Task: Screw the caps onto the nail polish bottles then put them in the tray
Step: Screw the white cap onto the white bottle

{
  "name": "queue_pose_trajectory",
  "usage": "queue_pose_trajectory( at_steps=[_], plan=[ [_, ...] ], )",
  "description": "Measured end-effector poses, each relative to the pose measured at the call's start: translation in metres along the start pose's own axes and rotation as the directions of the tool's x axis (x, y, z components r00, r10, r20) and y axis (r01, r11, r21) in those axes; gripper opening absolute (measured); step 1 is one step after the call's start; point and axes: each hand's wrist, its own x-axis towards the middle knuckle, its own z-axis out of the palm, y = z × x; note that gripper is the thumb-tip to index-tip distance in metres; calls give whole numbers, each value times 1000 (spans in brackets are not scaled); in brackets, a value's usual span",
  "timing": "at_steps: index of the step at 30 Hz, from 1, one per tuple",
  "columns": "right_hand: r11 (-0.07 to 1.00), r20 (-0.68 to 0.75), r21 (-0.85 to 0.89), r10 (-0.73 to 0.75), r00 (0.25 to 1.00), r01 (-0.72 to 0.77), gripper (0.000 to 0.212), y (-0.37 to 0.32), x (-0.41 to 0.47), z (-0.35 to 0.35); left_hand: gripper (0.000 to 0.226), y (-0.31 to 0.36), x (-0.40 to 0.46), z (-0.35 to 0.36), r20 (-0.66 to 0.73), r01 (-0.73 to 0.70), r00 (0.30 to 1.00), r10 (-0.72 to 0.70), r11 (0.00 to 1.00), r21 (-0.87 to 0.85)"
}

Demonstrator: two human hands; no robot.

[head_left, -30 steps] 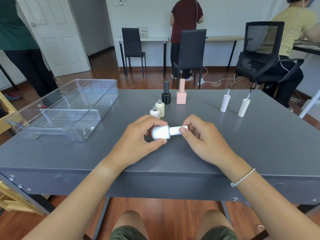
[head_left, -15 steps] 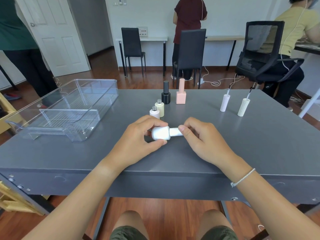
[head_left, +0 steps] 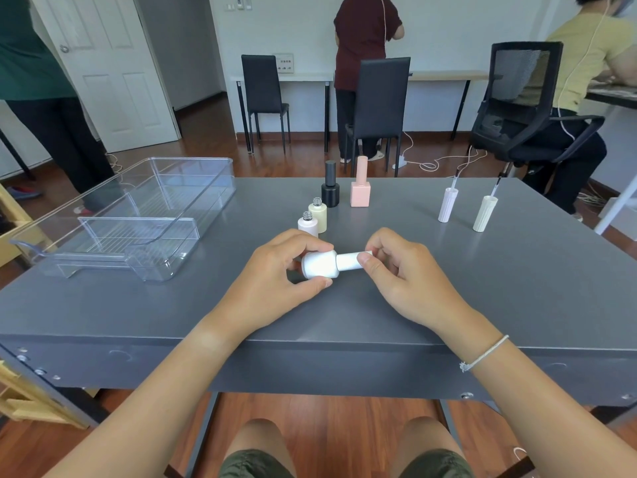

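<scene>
the left hand (head_left: pixel 275 277) has its fingers curled around a white bottle (head_left: pixel 319 264), which lies sideways just above the grey table (head_left: pixel 482 288). the right hand (head_left: pixel 400 270) pinches its white cap (head_left: pixel 350 262) between thumb and fingers. behind stand two open bottles (one pinkish (head_left: pixel 307 225), one pale yellow (head_left: pixel 317 215)), then a capped black bottle (head_left: pixel 330 189) and pink bottle (head_left: pixel 360 188). two loose caps (head_left: pixel 448 208) stand at the right. the clear tray (head_left: pixel 138 215) sits at the left.

Both forearms bare, no sleeves in sight. A thin white string bracelet (head_left: pixel 484 353) circles the right wrist, small knot on its side. Down below, dark olive-green shorts (head_left: pixel 344 464), knees bare.
</scene>
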Motion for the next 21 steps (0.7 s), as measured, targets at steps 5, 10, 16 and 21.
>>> queue_pose_trajectory(
  at_steps=[5,10,16,21],
  plan=[
    [998,-12,-63,-18,1000,17,20,-1,0,0,41,1,0,0,8,14,1000,-14,1000,2],
    [998,-24,-53,-31,999,29,19,0,0,1,42,1,1,0,-3,6,1000,-5,1000,5],
    [997,-102,70,-4,995,12,17,0,8,-4,32,4,0,0,-49,49,998,-45,996,79],
    [994,-178,112,4,984,16,16,-15,41,-21,25,-2,1,-2,-229,320,942,-246,866,384]
  ],
)
